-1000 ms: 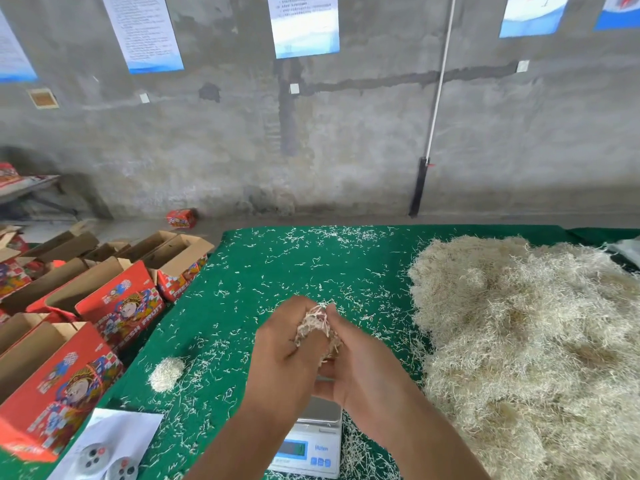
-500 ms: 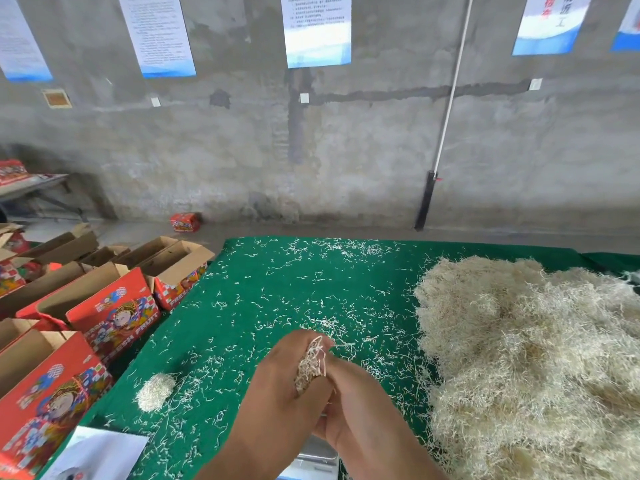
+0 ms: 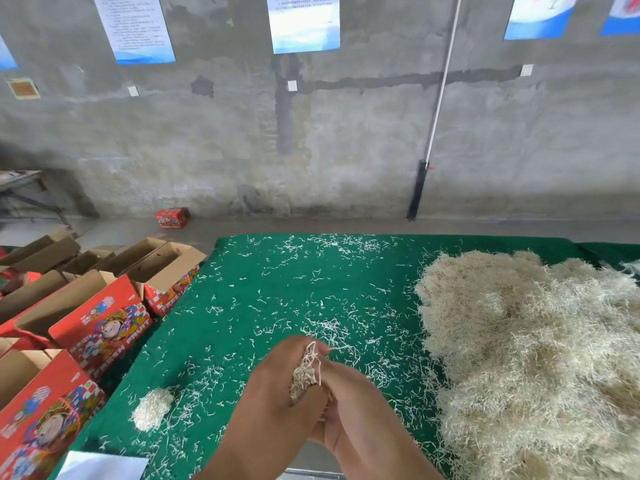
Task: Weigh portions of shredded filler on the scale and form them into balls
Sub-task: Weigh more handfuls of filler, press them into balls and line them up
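Left hand [image 3: 277, 386]: fingers curled, pressed against the right hand, clasping the filler portion.
Right hand [image 3: 349, 396]: fingers curled around the same portion from the opposite side.
Filler portion [image 3: 306, 370]: compressed wad between both palms, loose strands protruding at the top, held above the table's near edge.
Finished ball [image 3: 152, 408]: 1, resting on the green table cover [image 3: 277, 289], left of the hands.
Filler pile [image 3: 530, 358]: large heap on the right side of the table.
Scale [image 3: 311, 471]: only a grey sliver visible beneath the hands.
Red boxes [image 3: 100, 323]: open, beside the table's left edge.
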`<state>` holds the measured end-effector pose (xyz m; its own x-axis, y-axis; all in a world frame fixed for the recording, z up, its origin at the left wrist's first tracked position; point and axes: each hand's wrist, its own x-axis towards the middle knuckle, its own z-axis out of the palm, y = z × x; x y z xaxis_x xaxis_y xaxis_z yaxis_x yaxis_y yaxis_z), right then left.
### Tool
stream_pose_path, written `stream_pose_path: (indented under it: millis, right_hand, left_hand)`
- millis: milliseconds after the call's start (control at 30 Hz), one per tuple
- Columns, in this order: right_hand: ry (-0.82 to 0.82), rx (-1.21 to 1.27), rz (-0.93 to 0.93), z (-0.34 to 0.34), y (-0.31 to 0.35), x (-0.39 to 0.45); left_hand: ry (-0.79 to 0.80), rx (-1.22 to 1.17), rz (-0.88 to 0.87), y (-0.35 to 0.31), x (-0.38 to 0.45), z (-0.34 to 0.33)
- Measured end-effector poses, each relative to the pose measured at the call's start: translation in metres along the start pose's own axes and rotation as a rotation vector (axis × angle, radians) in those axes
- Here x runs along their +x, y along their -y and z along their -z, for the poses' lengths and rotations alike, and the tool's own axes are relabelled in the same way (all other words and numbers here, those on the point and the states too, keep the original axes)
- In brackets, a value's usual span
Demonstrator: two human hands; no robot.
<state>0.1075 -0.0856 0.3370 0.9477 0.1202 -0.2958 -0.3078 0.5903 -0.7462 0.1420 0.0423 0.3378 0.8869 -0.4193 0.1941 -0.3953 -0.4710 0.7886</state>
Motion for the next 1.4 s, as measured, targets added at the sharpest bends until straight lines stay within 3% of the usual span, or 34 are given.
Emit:
stream_pose_path:
  millis: [167,400,700,900,1100,1267,1400]
  right_hand:
    - [-0.038,-0.045,0.049,-0.005,-0.004,0.022]
    - [-0.257,-0.154,0.075,-0.016,-0.021,0.061]
    - [-0.344,-0.27,0.015,-0.032,-0.059,0.128]
    - [-0.365,-0.442,-0.07,-0.034,-0.081,0.185]
    - [-0.334,-0.412,-0.226,-0.007,-0.118,0.273]
    - [-0.554,-0.995,-0.169,0.065,-0.145,0.376]
    - [-0.732,-1.31,-0.314,0.134,-0.178,0.436]
  left_hand:
    - [0.125,0.001,-0.028,0.014,0.009,0.022]
    - [0.011,0.188,-0.133,0.059,0.014,0.043]
    - [-0.049,0.159,-0.043,0.129,0.046,0.066]
    - [0.054,0.208,0.012,0.2,0.069,0.071]
    - [0.06,0.186,0.254,0.299,0.099,0.077]
    - [0.014,0.122,0.388,0.372,0.146,0.093]
    - [-0.007,0.109,0.4,0.417,0.189,0.102]
